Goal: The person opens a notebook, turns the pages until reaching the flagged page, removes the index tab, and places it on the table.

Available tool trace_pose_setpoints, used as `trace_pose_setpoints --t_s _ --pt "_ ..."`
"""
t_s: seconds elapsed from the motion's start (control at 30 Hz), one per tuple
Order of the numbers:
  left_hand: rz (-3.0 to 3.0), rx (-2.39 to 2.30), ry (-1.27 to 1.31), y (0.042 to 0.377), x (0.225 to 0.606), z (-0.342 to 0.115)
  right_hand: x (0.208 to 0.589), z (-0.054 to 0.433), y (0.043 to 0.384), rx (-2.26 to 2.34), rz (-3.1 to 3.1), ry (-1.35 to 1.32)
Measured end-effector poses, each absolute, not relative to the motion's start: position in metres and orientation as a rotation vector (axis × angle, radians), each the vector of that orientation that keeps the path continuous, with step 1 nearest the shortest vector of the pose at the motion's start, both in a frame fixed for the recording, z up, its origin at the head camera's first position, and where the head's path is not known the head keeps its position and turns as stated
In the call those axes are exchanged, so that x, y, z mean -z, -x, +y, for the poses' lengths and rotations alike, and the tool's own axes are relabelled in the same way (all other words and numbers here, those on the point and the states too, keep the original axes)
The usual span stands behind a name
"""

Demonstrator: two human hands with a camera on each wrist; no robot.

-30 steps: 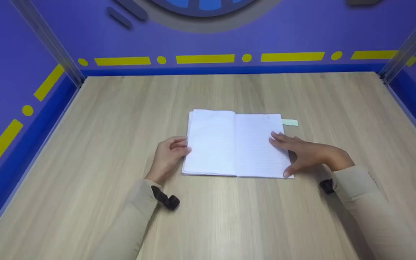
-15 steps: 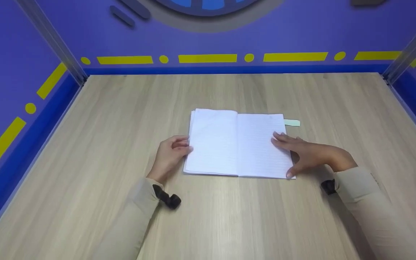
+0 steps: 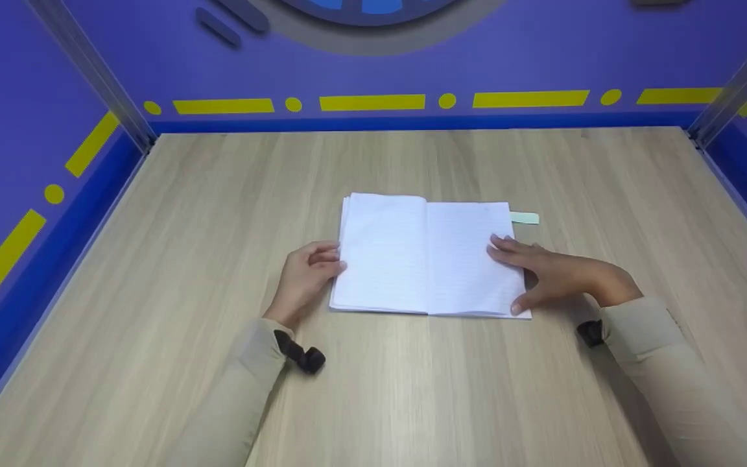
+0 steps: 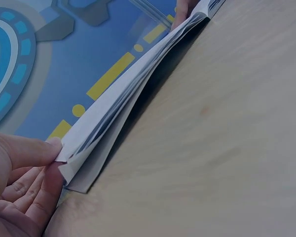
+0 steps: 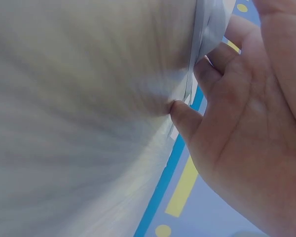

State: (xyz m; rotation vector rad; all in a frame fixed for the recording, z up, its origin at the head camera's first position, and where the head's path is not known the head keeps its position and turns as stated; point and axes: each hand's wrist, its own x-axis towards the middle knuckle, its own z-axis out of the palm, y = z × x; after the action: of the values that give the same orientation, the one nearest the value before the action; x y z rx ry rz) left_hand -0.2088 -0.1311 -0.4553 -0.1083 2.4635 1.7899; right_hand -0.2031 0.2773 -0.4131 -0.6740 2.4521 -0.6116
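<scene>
An open notebook [image 3: 383, 259] with white lined pages lies on the table. My left hand [image 3: 308, 275] pinches its left edge; in the left wrist view the thumb [image 4: 34, 150] lies over the top page and the fingers are at the edge below. My right hand [image 3: 552, 275] rests at the right edge, fingertips spread on the right page [image 3: 464, 259] and thumb near the lower right corner. In the right wrist view a page edge [image 5: 214, 29] bows upward by the fingers [image 5: 209, 71]. A pale green tab [image 3: 524, 218] sticks out at the right.
Wood-grain table [image 3: 373, 389] spreads around the notebook. Blue-purple panels with yellow marks stand behind it [image 3: 373, 78] and along both sides. A black wrist camera [image 3: 308, 360] sits at the left cuff, another [image 3: 589, 333] at the right.
The right thumb has slid slightly up and inward from the corner, and the right page's lower edge now bows a little. The left hand stays on the left edge.
</scene>
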Motion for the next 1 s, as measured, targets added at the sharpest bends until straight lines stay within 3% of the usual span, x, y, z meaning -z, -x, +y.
trace_pose_setpoints --t_s 1.0 --pt "2.47 -1.795 0.119 0.2098 0.4533 -0.1312 0.4156 0.2756 0.2048 0.618 2.471 0.647"
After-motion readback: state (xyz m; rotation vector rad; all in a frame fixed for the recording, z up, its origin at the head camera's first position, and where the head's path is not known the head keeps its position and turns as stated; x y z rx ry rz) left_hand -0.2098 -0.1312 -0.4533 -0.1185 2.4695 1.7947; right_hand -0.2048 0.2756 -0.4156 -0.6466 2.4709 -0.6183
